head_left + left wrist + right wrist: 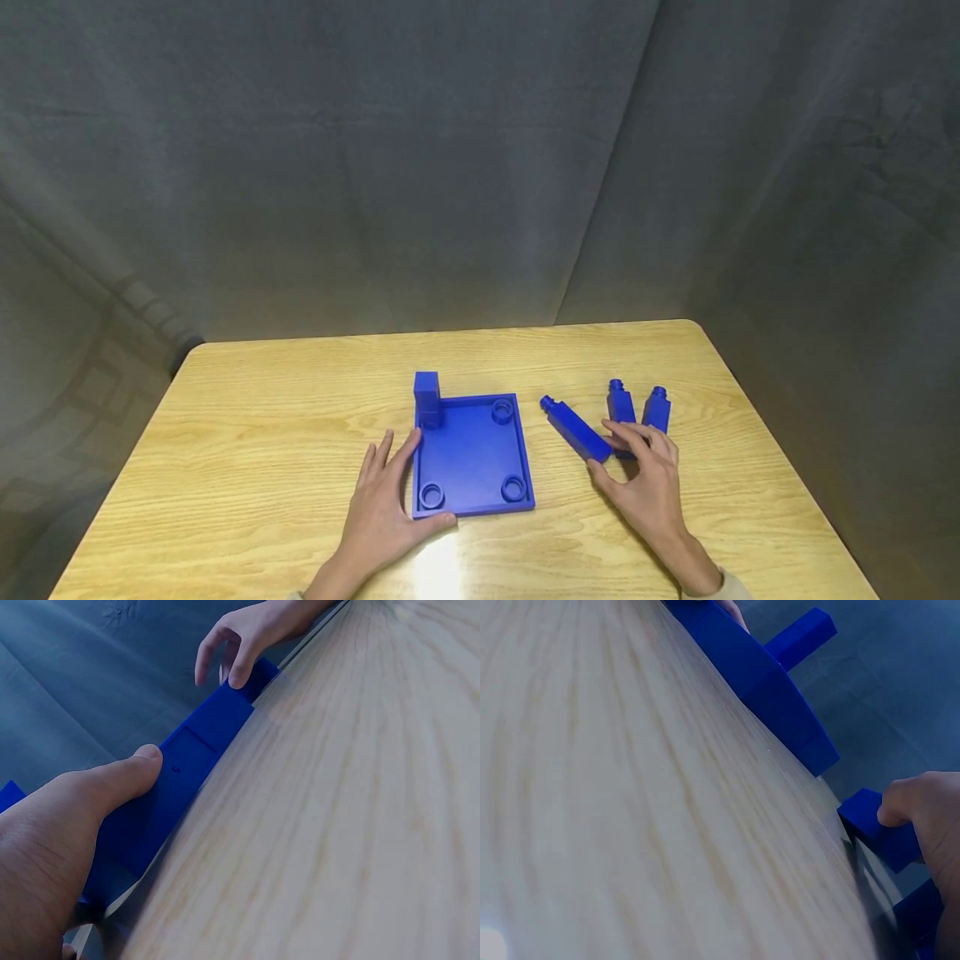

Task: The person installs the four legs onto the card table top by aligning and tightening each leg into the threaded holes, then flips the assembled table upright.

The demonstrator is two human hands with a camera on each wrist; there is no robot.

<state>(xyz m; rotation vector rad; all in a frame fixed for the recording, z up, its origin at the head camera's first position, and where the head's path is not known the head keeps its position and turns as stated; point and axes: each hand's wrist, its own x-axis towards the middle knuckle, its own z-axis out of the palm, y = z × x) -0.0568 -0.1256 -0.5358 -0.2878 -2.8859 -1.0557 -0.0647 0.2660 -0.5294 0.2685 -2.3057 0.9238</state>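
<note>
A square blue tray-like panel (471,454) with raised rims lies on the table. One square blue leg (427,396) stands upright at its far left corner, and round sockets show at the other three corners. My left hand (385,508) spans the near left corner, fingers fairly straight and spread along the left side. Its thumb (135,776) presses the near wall. To the panel's right, my right hand (647,482) pinches the near end of a second blue leg (573,429) between thumb and fingers. That leg lies slanted, threaded tip pointing away and left.
Two more blue legs lie beyond my right hand, a left one (620,406) and a right one (656,410), threaded tips pointing away, partly hidden by the fingers. The wooden table (247,433) ends at a grey curtain (375,208) behind.
</note>
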